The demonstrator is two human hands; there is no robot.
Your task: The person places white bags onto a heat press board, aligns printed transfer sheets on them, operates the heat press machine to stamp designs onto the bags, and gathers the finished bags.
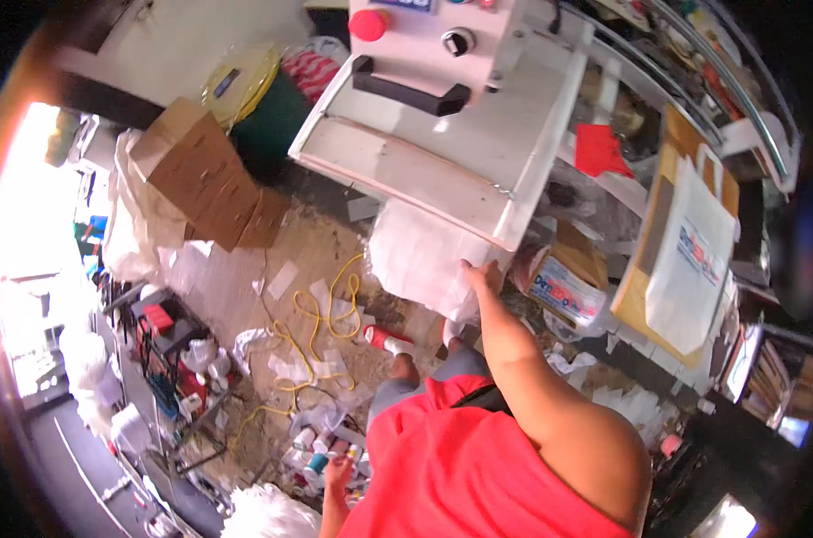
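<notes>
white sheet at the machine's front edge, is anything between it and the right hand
Nothing visible: the right hand is at the right side of the white sheet, apparently touching it.

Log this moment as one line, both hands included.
right hand: at white sheet, grip unclear | left hand: lowered, contents unclear | white sheet: shows past edge of machine | printed bag: on tan board
</notes>
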